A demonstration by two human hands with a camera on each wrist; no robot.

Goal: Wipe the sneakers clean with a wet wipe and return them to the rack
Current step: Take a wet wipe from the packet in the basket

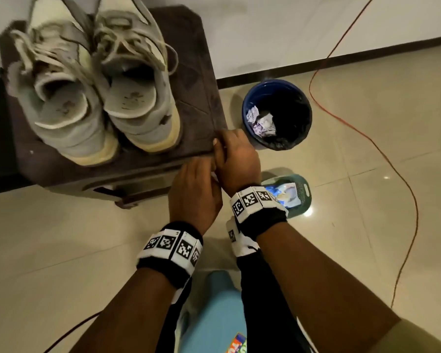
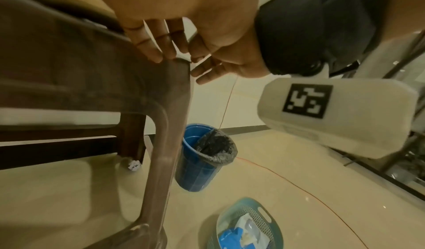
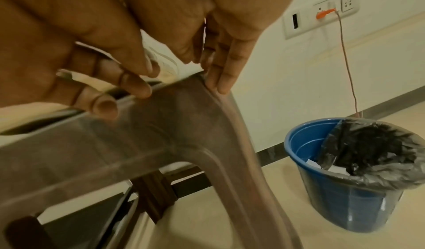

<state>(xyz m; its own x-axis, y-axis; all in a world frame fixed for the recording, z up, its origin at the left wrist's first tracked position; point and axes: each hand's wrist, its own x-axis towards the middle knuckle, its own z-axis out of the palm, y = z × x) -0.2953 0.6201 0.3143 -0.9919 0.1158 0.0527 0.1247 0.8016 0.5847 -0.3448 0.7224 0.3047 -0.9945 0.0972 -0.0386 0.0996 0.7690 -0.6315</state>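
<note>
Two worn grey and white sneakers, one on the left (image 1: 61, 98) and one on the right (image 1: 138, 98), stand side by side on a brown plastic stool (image 1: 196, 85), heels toward me. Both hands meet at the stool's front right corner. My left hand (image 1: 195, 192) has curled fingers (image 3: 135, 87) that pinch a small white wet wipe (image 3: 164, 65); only a sliver of it (image 1: 213, 175) shows between the hands. My right hand (image 1: 236, 154) rests on the corner, thumb on top. Its straight fingers (image 3: 220, 74) lie down the stool's edge (image 3: 216, 107).
A blue bin (image 1: 247, 98) with a black liner holds crumpled wipes, right of the stool. A teal basket (image 1: 304, 197) with a wipe pack (image 1: 288, 194) sits on the tiled floor under my right wrist. An orange cable (image 1: 367, 138) crosses the floor. A crumpled wipe (image 2: 134, 164) lies under the stool.
</note>
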